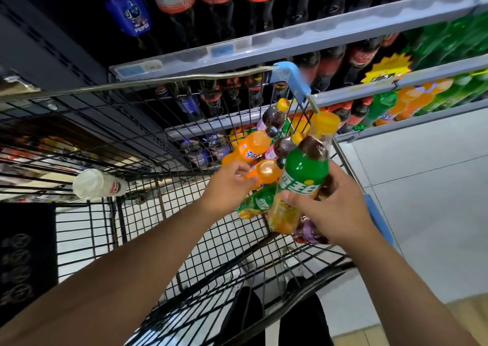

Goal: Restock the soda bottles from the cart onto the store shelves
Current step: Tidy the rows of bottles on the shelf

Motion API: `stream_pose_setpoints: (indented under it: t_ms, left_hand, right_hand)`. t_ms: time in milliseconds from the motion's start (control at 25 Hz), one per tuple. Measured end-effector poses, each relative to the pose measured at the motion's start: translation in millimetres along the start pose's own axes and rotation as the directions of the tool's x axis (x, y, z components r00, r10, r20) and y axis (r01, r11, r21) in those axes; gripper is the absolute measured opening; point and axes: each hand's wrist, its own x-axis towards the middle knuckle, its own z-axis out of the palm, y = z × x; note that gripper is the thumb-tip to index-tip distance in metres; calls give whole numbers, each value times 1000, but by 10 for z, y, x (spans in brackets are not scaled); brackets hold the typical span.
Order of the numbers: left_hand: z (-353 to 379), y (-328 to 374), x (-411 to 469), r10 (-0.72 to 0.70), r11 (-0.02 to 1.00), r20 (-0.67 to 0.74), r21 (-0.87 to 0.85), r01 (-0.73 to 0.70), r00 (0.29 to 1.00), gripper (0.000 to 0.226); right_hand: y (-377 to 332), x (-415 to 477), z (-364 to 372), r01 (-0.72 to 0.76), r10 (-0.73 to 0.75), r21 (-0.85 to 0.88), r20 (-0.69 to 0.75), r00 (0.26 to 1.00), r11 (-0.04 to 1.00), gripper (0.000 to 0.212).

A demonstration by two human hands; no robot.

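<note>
Item: soda bottles, part-way from cart point(184, 79) to shelves point(317, 35). Location: a heap of loose bottles point(274, 134) lies in the cart's far right corner; the shelves stand just beyond the cart's far rim and look well filled. Right hand point(340, 213): above the cart's right rim, fingers point(290, 196) curled round a bundle of several bottles at once, with a green bottle point(303, 171) in front, a yellow-capped bottle point(326, 123) of dark drink behind it, and at least two more labels showing lower down. Left hand point(227, 187): inside the cart at the near edge of the heap, fingers point(244, 170) bent onto an orange bottle point(266, 171); blur leaves it unclear whether they have closed on it or only touch it. Hazard one: the bundle is probably too much for one hand, and the smooth round bodies could slide on each other, so a bottle at the back may slip out and fall into the cart or over its right rim to the floor. Hazard two: pulling the orange bottle from the heap could send its neighbours rolling across the cart's wire base. Hazard three: lifting the bundle over the cart's far rim risks knocking caps against the wire or the shelf edge. Any dropped bottle would be shaken and could dent.
</note>
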Motion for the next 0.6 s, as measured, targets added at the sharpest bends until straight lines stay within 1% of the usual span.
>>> stream_pose_setpoints:
  t_ms: [40,120,160,200,320,440,480,600]
  left_hand:
    - [106,-147,18,0,986,63,164,-10,998,37]
    - [336,-366,53,8,898,218,427,-103,976,63]
    - [455,-444,79,29,852,257,500,-158,966,69]
    - [562,-503,110,56,825,259,532,-191,964,71]
    - [773,-593,248,105,824,129,544,-159,986,68]
    - [896,-665,336,167,802,52,574,-166,985,68]
    - [919,-686,349,183,817,35,550,-172,982,65]
    - [879,-732,367,198,900,28,391,-193,980,56]
  right_hand:
    - [-60,-39,-62,24,-25,-28,-38,999,999,46]
    - [-146,-116,-188,45,-54,-83,-102,993,996,48]
    - [-155,-148,-236,40,-52,-95,-120,991,995,50]
    - [-137,-175,-268,31,-45,-102,-130,990,994,51]
    - [-9,-229,-270,5,-23,-114,-159,987,993,51]
    - [71,-256,-209,2,-35,-182,-178,983,983,58]
    - [67,-252,-200,0,-38,-200,-186,982,980,61]
    - [44,-211,-199,8,-51,-220,-189,981,975,62]
